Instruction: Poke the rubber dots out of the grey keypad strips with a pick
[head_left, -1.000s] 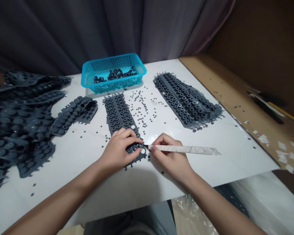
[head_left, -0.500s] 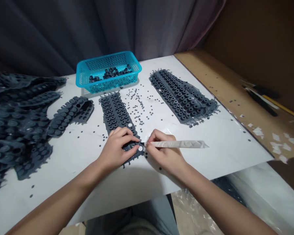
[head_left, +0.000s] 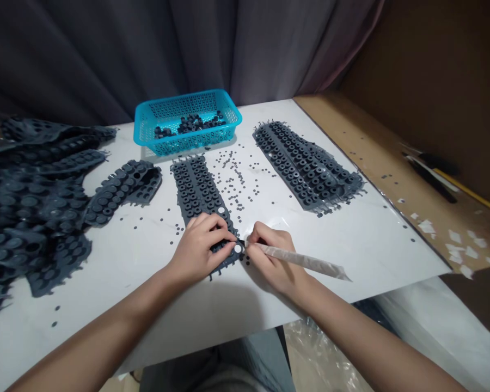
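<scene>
Head view: studded strip laid lengthwise on counter — near end pinched by left hand. Wrapped tool pinched in right hand grip, tip at strip's right edge.

left hand pinching, right hand curled tight

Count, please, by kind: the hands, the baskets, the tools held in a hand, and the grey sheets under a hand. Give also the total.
Hands: 2, left hand and right hand
Baskets: 1, blue basket
Held tools: 1, wrapped tool
Sheets under a hand: 1, grey sheet
Total: 5
</scene>
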Demonstrator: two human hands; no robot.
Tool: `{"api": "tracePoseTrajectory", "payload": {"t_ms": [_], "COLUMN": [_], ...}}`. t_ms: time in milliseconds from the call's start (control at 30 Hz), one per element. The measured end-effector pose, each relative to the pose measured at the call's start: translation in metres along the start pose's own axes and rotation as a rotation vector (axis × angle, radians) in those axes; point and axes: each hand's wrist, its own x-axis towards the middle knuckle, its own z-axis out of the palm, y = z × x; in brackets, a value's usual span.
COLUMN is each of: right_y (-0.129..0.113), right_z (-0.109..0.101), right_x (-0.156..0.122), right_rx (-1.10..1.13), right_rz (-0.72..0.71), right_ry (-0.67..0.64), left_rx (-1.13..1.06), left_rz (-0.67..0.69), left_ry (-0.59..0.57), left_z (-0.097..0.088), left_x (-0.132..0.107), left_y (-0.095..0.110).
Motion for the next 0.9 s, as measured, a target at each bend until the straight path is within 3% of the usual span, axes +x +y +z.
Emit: {"api": "tracePoseTrajectory", "payload": {"t_ms": [367, 767, 900], "right_y": [0.0022, 0.0009, 0.0006], "right_z": [0.0017, 0.0015, 0.0013], "right_x": [-0.0007, -0.0009, -0.0006], "right_rx": [0.015, 0.003, -0.003], "right_rz": [-0.001, -0.012, -0.016], "right_ry": [0.006, 0.012, 0.016], "left_rx": [-0.130, -0.290, -0.341], "left_rz": [-0.064, -0.141, -0.252], "left_ry": [-0.023, 0.071, 0.115], "left_z": [-0.0043, -0.0041, -0.0060], "left_x": [0.0008, 0.0006, -0.0004], "left_y": [0.0005, -0.0017, -0.0021]}}
